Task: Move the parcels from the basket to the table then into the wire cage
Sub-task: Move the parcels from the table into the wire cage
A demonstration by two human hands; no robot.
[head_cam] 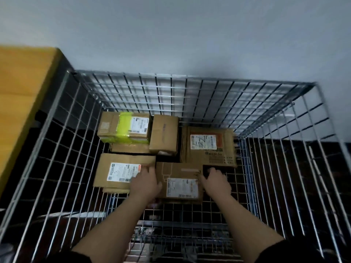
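Seen from above, looking down into a wire cage [62, 141] that fills most of the frame. Nearest, at the bottom edge, two bare forearms with dark sleeves, reaching up toward the middle. At lower centre, a brown parcel [180, 182] with a white label, flat on the cage floor, held between both hands. On its left edge, the left hand [146, 184], fingers curved round the side of the box, fingertips hidden between it and the neighbouring box. On its right edge, the right hand [215, 182], fingers curled over the far right corner. Just beside it to the left, touching or nearly so, a flat labelled carton [121, 170] resting on another box only partly visible beneath. Further up, right of centre, a large printed carton [208, 147] with an orange and white label. Further up, left of centre, a box bound in yellow-green tape [124, 128], stacked on another carton, and just beside it to the right a plain brown box [164, 134]. Beyond these, the far mesh wall of the cage against a pale grey wall [180, 35]. At the upper left of the frame, outside the cage, a yellow wooden table top [22, 88], blurred
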